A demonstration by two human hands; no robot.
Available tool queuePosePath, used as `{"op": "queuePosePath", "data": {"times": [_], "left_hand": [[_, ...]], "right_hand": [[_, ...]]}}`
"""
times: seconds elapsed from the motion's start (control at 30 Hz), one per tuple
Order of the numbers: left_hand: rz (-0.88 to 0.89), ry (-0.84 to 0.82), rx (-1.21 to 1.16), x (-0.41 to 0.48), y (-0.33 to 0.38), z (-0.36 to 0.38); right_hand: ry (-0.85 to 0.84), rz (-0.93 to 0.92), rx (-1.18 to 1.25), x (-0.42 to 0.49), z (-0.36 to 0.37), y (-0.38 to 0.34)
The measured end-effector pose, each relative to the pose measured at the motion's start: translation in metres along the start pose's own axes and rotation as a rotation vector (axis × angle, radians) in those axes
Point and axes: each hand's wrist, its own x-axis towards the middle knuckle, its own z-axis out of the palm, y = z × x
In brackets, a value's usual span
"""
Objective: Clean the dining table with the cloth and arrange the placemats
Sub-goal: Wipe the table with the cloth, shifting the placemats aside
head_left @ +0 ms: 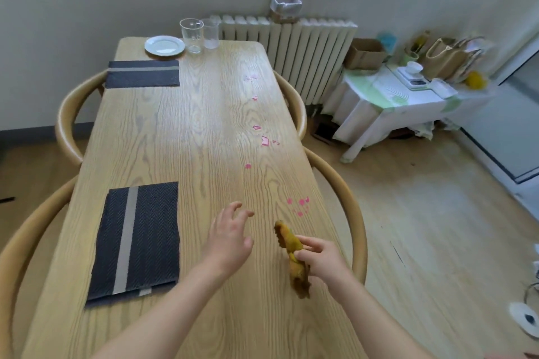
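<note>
A long wooden dining table [186, 131] runs away from me. My right hand [320, 256] pinches a crumpled yellow-brown cloth [293, 256] that hangs just above the near right part of the table. My left hand [230, 236] hovers beside it with fingers spread and holds nothing. Pink spill spots [300, 205] lie just beyond the cloth, and more pink stains [265, 140] trail up the right side. A dark striped placemat [135, 242] lies near left, a second placemat [143, 73] far left.
A white plate [164, 45] and two clear glasses [192, 35] stand at the table's far end. Curved wooden chairs [350, 207] flank both sides. A radiator [306, 46] stands behind, and a small white side table [388, 102] with clutter to the right.
</note>
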Motion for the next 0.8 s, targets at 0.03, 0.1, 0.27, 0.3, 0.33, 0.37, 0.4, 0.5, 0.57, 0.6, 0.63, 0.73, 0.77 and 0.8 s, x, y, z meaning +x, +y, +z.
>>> {"op": "queuePosePath", "data": {"times": [0.03, 0.1, 0.27, 0.3, 0.33, 0.37, 0.4, 0.5, 0.57, 0.6, 0.63, 0.73, 0.77, 0.8], "left_hand": [[-0.006, 0.018, -0.004, 0.000, 0.014, 0.005], [-0.016, 0.048, -0.012, 0.001, 0.038, 0.016], [-0.081, 0.109, 0.002, -0.002, 0.101, 0.053], [-0.095, 0.119, 0.004, -0.004, 0.107, 0.057], [-0.118, 0.135, 0.014, -0.006, 0.122, 0.066], [-0.134, 0.150, 0.020, -0.007, 0.130, 0.072], [-0.153, 0.172, 0.026, -0.008, 0.141, 0.079], [-0.203, 0.219, 0.048, -0.014, 0.162, 0.091], [-0.253, 0.235, 0.061, -0.020, 0.171, 0.097], [-0.273, 0.244, 0.059, -0.023, 0.173, 0.098], [-0.299, 0.259, 0.059, -0.025, 0.173, 0.099], [-0.361, 0.286, 0.051, -0.026, 0.165, 0.100], [-0.372, 0.278, 0.050, -0.025, 0.164, 0.100], [-0.379, 0.275, 0.044, -0.022, 0.163, 0.100]], "right_hand": [[-0.007, 0.010, 0.073, 0.000, -0.015, -0.002], [-0.018, 0.009, 0.133, 0.001, -0.040, -0.006], [-0.102, -0.044, 0.074, 0.005, -0.111, -0.007], [-0.113, -0.059, 0.064, 0.008, -0.119, -0.006], [-0.134, -0.075, 0.051, 0.009, -0.136, -0.005], [-0.142, -0.093, 0.045, 0.012, -0.144, -0.004], [-0.151, -0.108, 0.027, 0.015, -0.157, -0.004], [-0.177, -0.158, -0.044, 0.028, -0.177, -0.007], [-0.211, -0.195, -0.123, 0.037, -0.181, -0.011], [-0.225, -0.206, -0.156, 0.039, -0.180, -0.012], [-0.248, -0.224, -0.195, 0.043, -0.177, -0.014], [-0.254, -0.335, -0.360, 0.051, -0.167, -0.023], [-0.246, -0.376, -0.396, 0.053, -0.166, -0.024], [-0.243, -0.405, -0.426, 0.056, -0.164, -0.029]]}}
